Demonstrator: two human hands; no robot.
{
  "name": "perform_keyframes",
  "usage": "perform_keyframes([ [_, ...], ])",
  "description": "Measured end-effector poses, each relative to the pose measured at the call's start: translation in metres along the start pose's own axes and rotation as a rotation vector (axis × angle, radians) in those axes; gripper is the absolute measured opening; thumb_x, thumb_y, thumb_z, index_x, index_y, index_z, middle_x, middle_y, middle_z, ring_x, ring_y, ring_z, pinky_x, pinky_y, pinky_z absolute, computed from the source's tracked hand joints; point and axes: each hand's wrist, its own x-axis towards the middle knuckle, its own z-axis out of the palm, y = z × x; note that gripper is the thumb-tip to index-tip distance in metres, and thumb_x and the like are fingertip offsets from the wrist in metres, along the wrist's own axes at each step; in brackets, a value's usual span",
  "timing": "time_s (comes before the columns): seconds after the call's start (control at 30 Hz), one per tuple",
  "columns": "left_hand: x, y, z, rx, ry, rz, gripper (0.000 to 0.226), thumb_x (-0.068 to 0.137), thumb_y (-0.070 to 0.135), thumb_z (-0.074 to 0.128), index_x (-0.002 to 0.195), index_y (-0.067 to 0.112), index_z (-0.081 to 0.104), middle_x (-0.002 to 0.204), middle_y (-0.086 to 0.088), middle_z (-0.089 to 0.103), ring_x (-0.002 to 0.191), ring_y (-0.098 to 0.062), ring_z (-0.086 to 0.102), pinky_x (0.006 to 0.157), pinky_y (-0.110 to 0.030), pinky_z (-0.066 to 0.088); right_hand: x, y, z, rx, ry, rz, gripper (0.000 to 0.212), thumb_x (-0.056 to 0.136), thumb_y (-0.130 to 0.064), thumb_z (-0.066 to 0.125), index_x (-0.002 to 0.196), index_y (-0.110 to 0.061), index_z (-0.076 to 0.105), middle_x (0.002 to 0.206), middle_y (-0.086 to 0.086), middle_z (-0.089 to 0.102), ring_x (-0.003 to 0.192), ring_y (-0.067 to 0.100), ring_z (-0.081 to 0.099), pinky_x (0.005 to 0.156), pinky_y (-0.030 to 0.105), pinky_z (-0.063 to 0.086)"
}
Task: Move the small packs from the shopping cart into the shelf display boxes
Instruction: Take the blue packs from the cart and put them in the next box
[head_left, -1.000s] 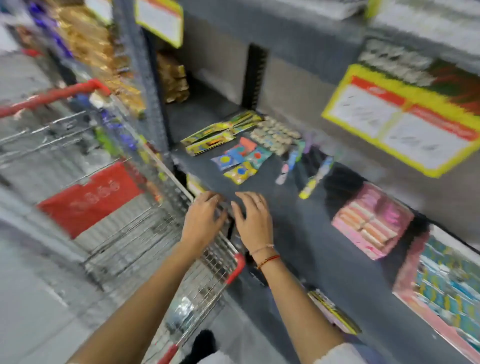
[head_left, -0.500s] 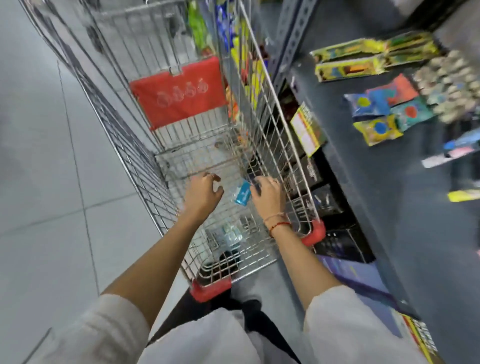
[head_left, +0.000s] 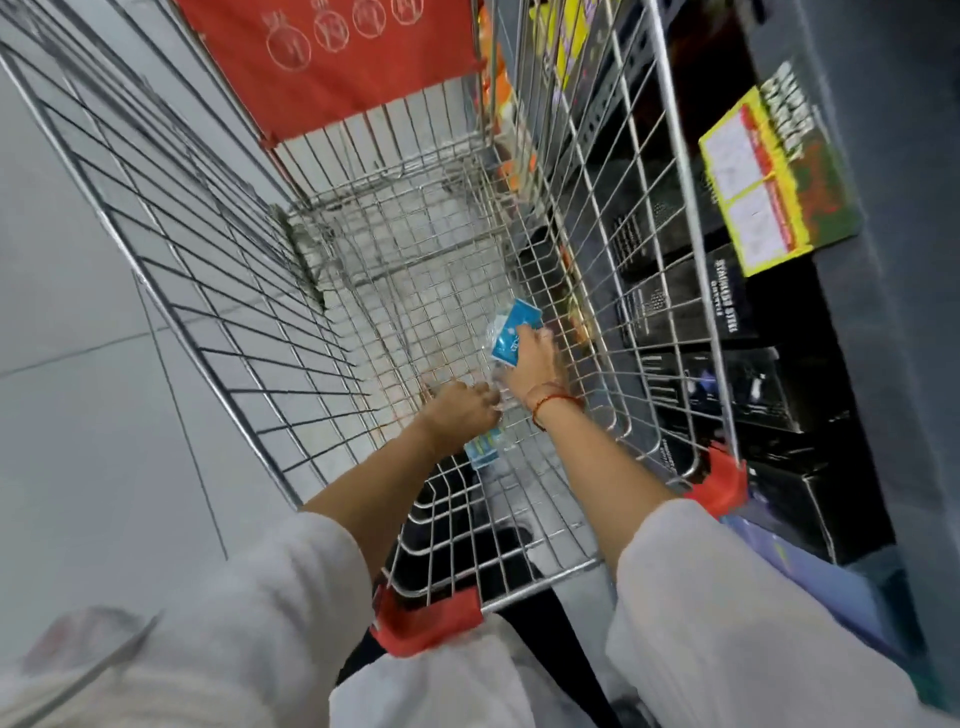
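Both arms deep in the cart (head_left: 670, 218), the right hand (head_left: 535, 364) grips a blue pack (head_left: 511, 332) while the left hand (head_left: 460, 408) closes on packs (head_left: 483, 449) below, gathering a handful for the shelf.

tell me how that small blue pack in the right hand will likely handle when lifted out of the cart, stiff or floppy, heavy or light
Probably light: the right hand lifts the small blue pack with fingertips alone. It looks like a thin, flat sachet with a crinkly clear edge, so likely floppy and a bit slippery. Being this small, it could slip through the open wire mesh of the shopping cart if dropped.
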Motion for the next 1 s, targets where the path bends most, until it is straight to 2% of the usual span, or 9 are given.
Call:
perform_keyframes([
  [0.1, 0.011, 0.001, 0.009, 0.057, -0.009, 0.054, 0.049, 0.087, -0.002, 0.052, 0.134, 0.010, 0.046, 0.139, -0.018, 0.044, 0.122, -0.034, 0.046, 0.094, -0.050, 0.048, 0.019, -0.004, 0.016, 0.167, 0.052, 0.137, 0.082, 0.072, -0.038, 0.075, 0.135, -0.010, 0.032, 0.134, 0.019, 0.038, 0.114, 0.036, 0.050, 0.092, 0.046, 0.051],
  [0.23, 0.016, 0.001, 0.010, 0.128, 0.095, 0.034, 0.046, 0.078, 0.001, 0.067, 0.122, 0.012, 0.058, 0.125, -0.015, 0.059, 0.110, -0.028, 0.059, 0.089, -0.043, 0.052, 0.035, -0.020, 0.023, 0.173, 0.148, 0.223, 0.092, 0.070, -0.050, 0.074, 0.137, -0.008, 0.026, 0.135, 0.020, 0.036, 0.113, 0.036, 0.051, 0.085, 0.040, 0.050],
  [0.4, 0.016, -0.004, 0.019, 0.063, -0.120, -0.109, 0.039, 0.088, 0.014, 0.060, 0.126, 0.011, 0.053, 0.130, -0.012, 0.054, 0.118, -0.029, 0.050, 0.096, -0.043, 0.045, 0.042, -0.029, 0.024, 0.012, 0.191, 0.300, 0.096, 0.069, -0.053, 0.073, 0.139, -0.009, 0.023, 0.139, 0.020, 0.032, 0.114, 0.038, 0.052, 0.081, 0.044, 0.053],
  [0.63, -0.007, -0.020, 0.002, -0.405, -0.129, -0.468, 0.026, 0.090, 0.022, 0.059, 0.110, 0.007, 0.063, 0.114, -0.013, 0.058, 0.101, -0.027, 0.061, 0.091, -0.040, 0.054, 0.032, -0.015, -0.003, 0.263, 0.048, 0.249, 0.077, 0.075, -0.033, 0.072, 0.134, -0.005, 0.033, 0.128, 0.016, 0.049, 0.112, 0.034, 0.053, 0.088, 0.037, 0.049],
  [0.67, -0.011, -0.021, -0.004, -0.481, -0.103, -0.530, 0.026, 0.089, 0.023, 0.060, 0.109, 0.007, 0.064, 0.112, -0.013, 0.057, 0.099, -0.027, 0.060, 0.091, -0.039, 0.053, 0.028, -0.015, -0.010, 0.379, 0.026, 0.280, 0.070, 0.077, -0.033, 0.068, 0.133, -0.005, 0.036, 0.124, 0.014, 0.051, 0.106, 0.030, 0.056, 0.084, 0.032, 0.051],
  [0.77, -0.022, -0.021, -0.021, -0.752, 0.030, -0.701, 0.025, 0.089, 0.022, 0.060, 0.102, 0.002, 0.065, 0.103, -0.014, 0.058, 0.085, -0.024, 0.057, 0.085, -0.035, 0.052, 0.011, -0.009, -0.030, 0.892, -0.104, 0.396, 0.046, 0.089, -0.021, 0.052, 0.131, -0.003, 0.044, 0.096, 0.010, 0.059, 0.068, 0.019, 0.058, 0.047, 0.019, 0.054],
  [0.83, -0.027, -0.018, -0.033, -0.966, 0.107, -0.775, 0.020, 0.089, 0.017, 0.060, 0.098, -0.002, 0.063, 0.093, -0.013, 0.060, 0.081, -0.022, 0.055, 0.076, -0.031, 0.049, -0.006, -0.005, -0.040, 1.193, -0.210, 0.470, 0.040, 0.094, -0.012, 0.041, 0.132, -0.003, 0.040, 0.088, 0.012, 0.055, 0.076, 0.026, 0.058, 0.043, 0.027, 0.056],
  [0.9, -0.035, -0.011, -0.048, -1.201, 0.212, -0.816, 0.013, 0.091, 0.016, 0.058, 0.092, 0.003, 0.057, 0.092, -0.012, 0.059, 0.085, -0.025, 0.057, 0.074, -0.036, 0.051, -0.030, -0.004, -0.051, 1.302, -0.235, 0.464, 0.036, 0.096, -0.009, 0.040, 0.132, -0.003, 0.040, 0.099, 0.015, 0.055, 0.096, 0.034, 0.055, 0.050, 0.033, 0.058],
  [1.0, -0.050, -0.001, -0.070, -1.527, 0.346, -0.869, 0.027, 0.091, 0.024, 0.058, 0.103, 0.001, 0.053, 0.107, -0.015, 0.062, 0.096, -0.030, 0.062, 0.084, -0.043, 0.055, -0.063, -0.006, -0.067, 1.349, -0.175, 0.390, 0.024, 0.095, -0.011, 0.050, 0.117, -0.003, 0.051, 0.119, 0.017, 0.052, 0.111, 0.035, 0.053, 0.081, 0.036, 0.053],
])
